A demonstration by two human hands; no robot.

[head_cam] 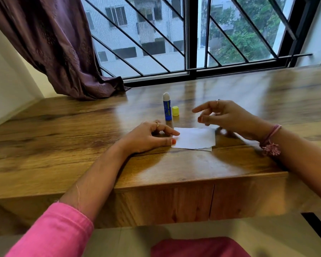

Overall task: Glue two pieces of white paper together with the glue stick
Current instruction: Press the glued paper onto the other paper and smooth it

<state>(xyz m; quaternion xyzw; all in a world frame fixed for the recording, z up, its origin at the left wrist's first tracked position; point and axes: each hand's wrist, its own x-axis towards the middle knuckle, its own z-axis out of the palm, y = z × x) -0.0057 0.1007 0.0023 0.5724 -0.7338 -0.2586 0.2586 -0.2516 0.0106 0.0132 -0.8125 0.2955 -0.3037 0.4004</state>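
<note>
My left hand [149, 136] pressed the white paper [194, 138]; my right hand [224, 115] hovered loose, holding nothing (glue stick [167, 106] uncapped, at 11 o'clock).

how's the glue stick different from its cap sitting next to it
The glue stick is a tall blue tube with white glue showing at its open top; the cap is short and plain yellow. The glue stick bears a printed label, the cap none. Both stand upright on the wooden table, beyond the paper.
</note>
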